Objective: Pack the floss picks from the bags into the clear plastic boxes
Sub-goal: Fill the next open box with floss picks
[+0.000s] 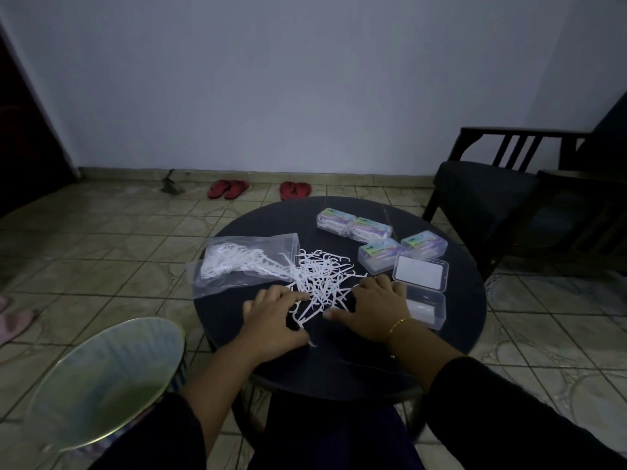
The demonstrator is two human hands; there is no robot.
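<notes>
A loose pile of white floss picks (320, 278) lies in the middle of the round dark table (339, 364). A clear plastic bag (237, 266) with more picks lies at the pile's left. My left hand (274, 320) rests on the near left edge of the pile, fingers spread over a few picks. My right hand (373, 307) lies flat at the pile's right edge. An open clear box (425, 305) with its lid (420, 273) up sits just right of my right hand. Several closed, filled boxes (369, 232) stand behind it.
A pale round basin (101, 381) sits at my lower left, beside the table. A dark wooden armchair (502, 195) stands at the right. Red sandals (227, 188) lie on the tiled floor by the wall.
</notes>
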